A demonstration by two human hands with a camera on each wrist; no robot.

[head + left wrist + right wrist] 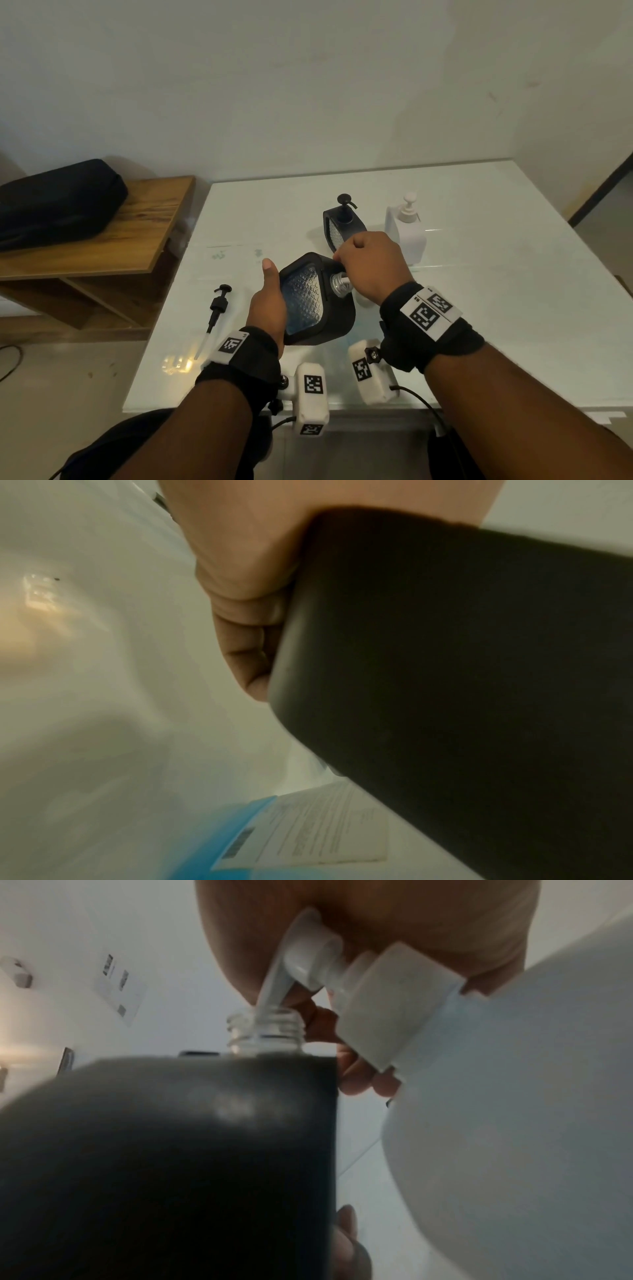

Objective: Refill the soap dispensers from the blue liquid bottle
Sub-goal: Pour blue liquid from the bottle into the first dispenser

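While the left hand (265, 310) cradles the tilted black dispenser (317, 299), its rigid body offers firm purchase — the right hand (371, 265) pumps the refill bottle (514, 1123) beside its neck.

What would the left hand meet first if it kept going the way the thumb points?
Probably nothing close. The left hand grips the tilted black dispenser, thumb pointing away across bare table. The upright black dispenser stands off to the right of that line, though depth is unclear.
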